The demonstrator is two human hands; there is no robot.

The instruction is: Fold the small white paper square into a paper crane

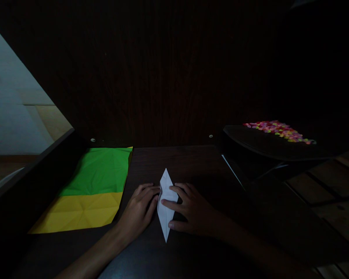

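- The folded white paper [165, 203], a long narrow diamond with points at both ends, lay flat near the front middle of the dark tabletop [192, 162].
- The left hand [139, 209] rested flat along the paper's left edge, fingers together and stretched out, pressing rather than gripping.
- The right hand [189, 209] lay over the paper's right side, fingers spread across its middle and thumb near its lower edge; it closed around nothing either.
- The likeliest trouble, as I judged it, was the paper sliding on the smooth tabletop under uneven pressure from the two hands, so a crease would land off its line and the two halves stop matching.
- The thin lower point stuck out past the right hand's thumb and could bend or get crushed if a wrist came down on it.
- The green and yellow sheets [95, 186] lay well apart to the left, clear of both hands.
- The light was very poor: the crease lines on the white paper were hard to read, and the fingers hid its middle.
- A heap of small coloured bits [279, 130] sat on a dark raised surface to the right; what they were could not be told.
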